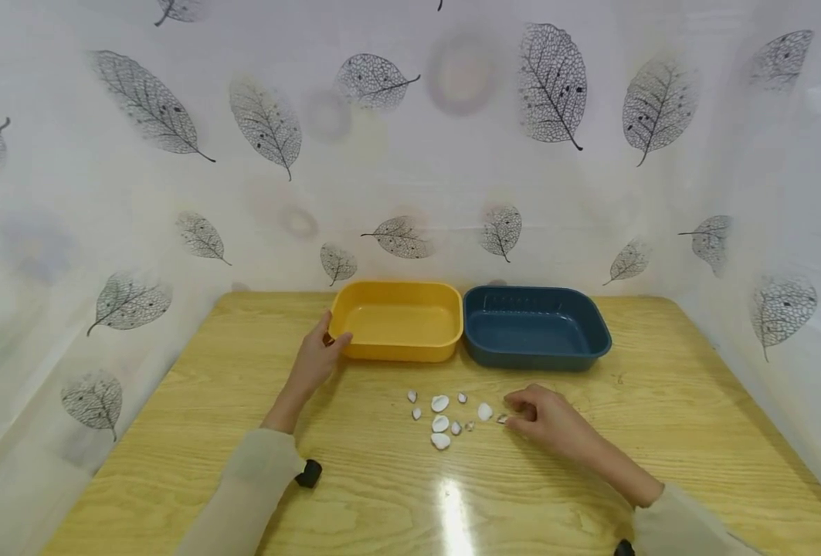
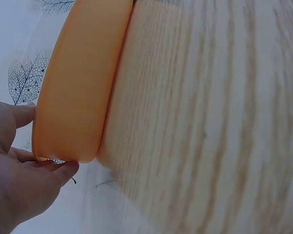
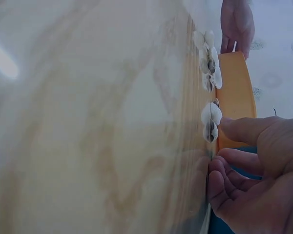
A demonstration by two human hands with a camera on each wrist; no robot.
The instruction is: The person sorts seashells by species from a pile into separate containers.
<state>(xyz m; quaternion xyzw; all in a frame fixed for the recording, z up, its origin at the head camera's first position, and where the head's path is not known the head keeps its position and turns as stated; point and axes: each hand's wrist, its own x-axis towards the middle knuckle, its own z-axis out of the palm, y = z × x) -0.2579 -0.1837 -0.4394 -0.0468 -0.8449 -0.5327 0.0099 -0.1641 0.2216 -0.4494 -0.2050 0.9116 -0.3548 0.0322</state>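
My left hand [image 1: 316, 359] holds the near left corner of a yellow plastic tub [image 1: 396, 354], thumb on the front and fingers round the left end. The left wrist view shows that hand [image 2: 27, 180] touching the tub's end wall [image 2: 83, 87]. On the table lie several small seashells, among them a white shell [image 1: 440, 404] and a fan-shaped white shell [image 1: 485, 411]. My right hand [image 1: 552, 421] is low over the table, thumb and forefinger apart beside a small dark-marked shell [image 1: 502, 419]. In the right wrist view, the thumb [image 3: 246, 129] is close to a shell [image 3: 210, 131].
A dark blue tub [image 1: 535, 360] stands against the yellow one on its right. Both sit at the back of the wooden table [image 1: 368, 494], before a leaf-printed white curtain [image 1: 410, 154]. A bright glare [image 1: 455, 513] falls on the near tabletop.
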